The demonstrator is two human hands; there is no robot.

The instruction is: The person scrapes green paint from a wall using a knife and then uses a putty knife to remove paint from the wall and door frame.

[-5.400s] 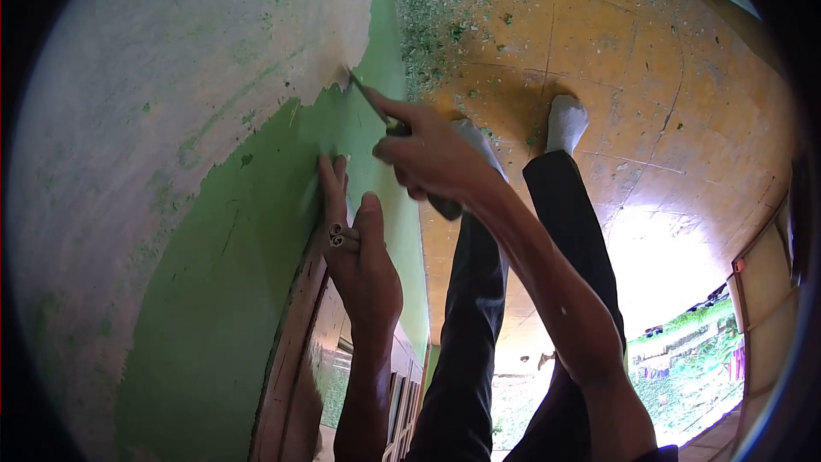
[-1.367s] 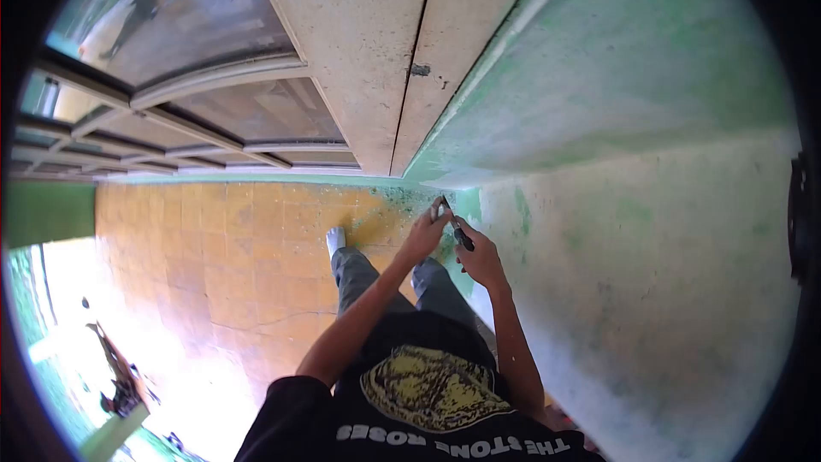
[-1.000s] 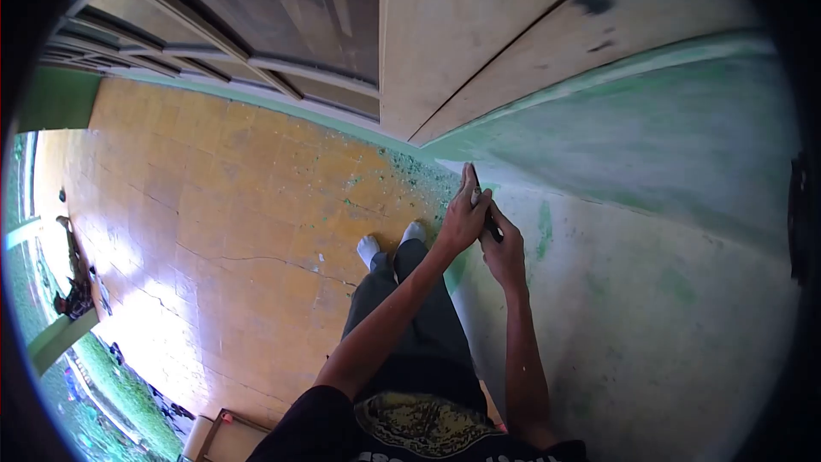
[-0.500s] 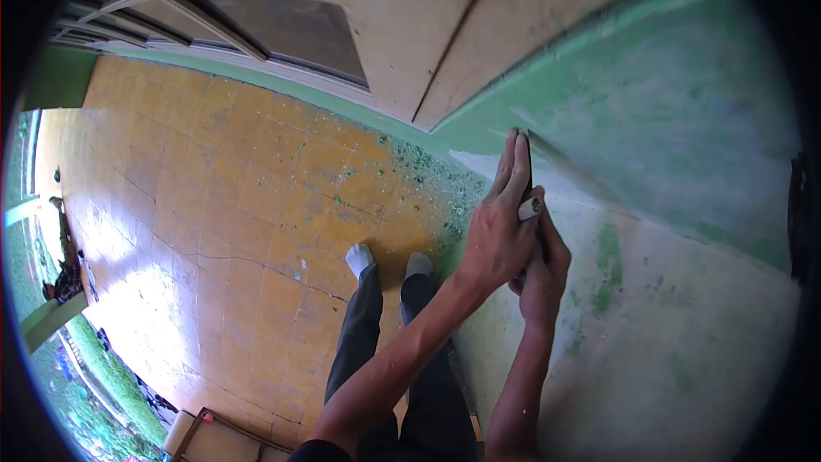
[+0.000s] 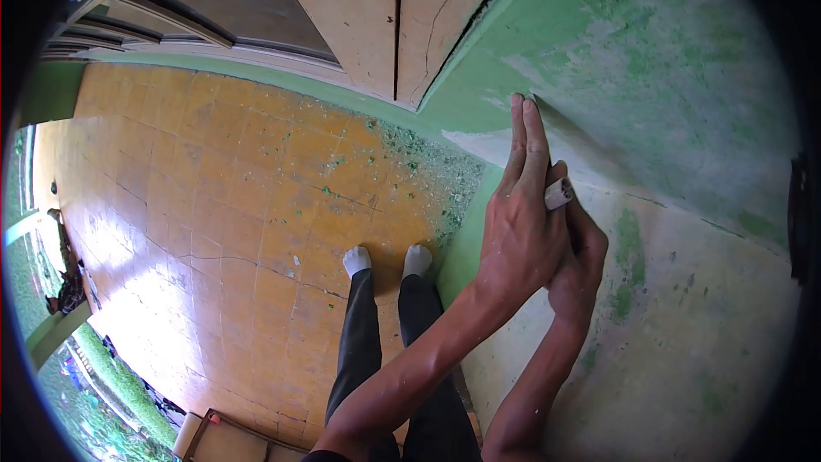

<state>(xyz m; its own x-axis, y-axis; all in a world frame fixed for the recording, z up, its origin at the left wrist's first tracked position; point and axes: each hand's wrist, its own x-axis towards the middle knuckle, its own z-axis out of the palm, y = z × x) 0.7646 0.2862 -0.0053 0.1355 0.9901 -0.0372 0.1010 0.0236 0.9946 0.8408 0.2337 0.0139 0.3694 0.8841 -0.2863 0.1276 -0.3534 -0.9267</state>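
Observation:
My left hand (image 5: pixel 522 227) lies over a scraper-like tool with a pale, rounded handle end (image 5: pixel 558 193). Its fingers are pressed together, two of them stretched along the tool, with the fingertips at the green wall (image 5: pixel 590 60). Below and to the right, my right hand (image 5: pixel 581 261) is wrapped round the same tool, its fingers partly hidden behind my left hand. Most of the tool is covered by both hands. Around the fingertips the wall shows patchy green paint and whitish scraped areas.
Green and white flakes (image 5: pixel 419 158) lie on the orange tiled floor (image 5: pixel 214 180) along the wall's foot. My socked feet (image 5: pixel 357 260) stand near them. A framed window (image 5: pixel 239 0) and wooden panel (image 5: pixel 359 17) are at the top. Brown furniture (image 5: pixel 224 441) shows at the bottom left.
Both hands, still on the tool, have moved right, and the fingertips have shifted upward along the wall. The view has shifted slightly, showing more of the upper wall.

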